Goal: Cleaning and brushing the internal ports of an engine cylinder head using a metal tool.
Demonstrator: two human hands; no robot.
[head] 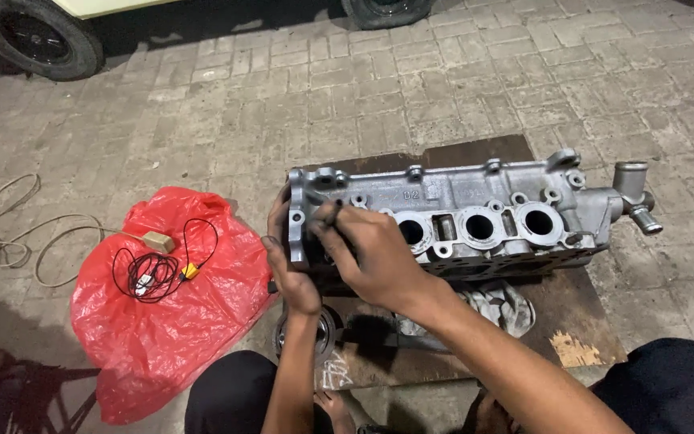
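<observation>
Grey cast-metal cylinder head (475, 217) lying on a dark wooden board (580, 321) over brick paving, long axis running left to right across the board, outlet pipe at the right end. Left hand (287, 269) cupped around the head's left end, fingers curled on the casting. Right hand (371, 253) laid over the top face near the same end, fingers bent and pressing; anything pinched beneath cannot be told. Both hands at the left end. Grey rag (504, 305) under the head; red plastic bag (162, 313) with black cable (150, 273) off the board's left edge.

There is one grey cast-metal cylinder head (475, 213) and one red plastic bag (162, 321). I count two black rubber vehicle tyres (38, 36), one grey crumpled rag (504, 305) and one brown wooden board (580, 321).
</observation>
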